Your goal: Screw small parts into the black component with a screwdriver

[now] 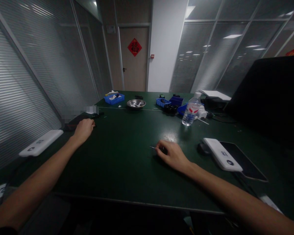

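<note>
My left hand (83, 130) reaches out to the far left of the dark green table (127, 153), fingers curled over a dark object whose shape I cannot make out. My right hand (171, 154) rests near the table's middle, fingers pinched on a thin tool (154, 148) with a fine metal tip that points left. A small black part lies under its fingertips.
White flat devices lie at the left (40, 142) and right (222, 154), the right one next to a black tablet (243, 160). Farther back stand a water bottle (191, 109), a metal bowl (136, 103), blue bins (114, 98) and a dark monitor (271, 94).
</note>
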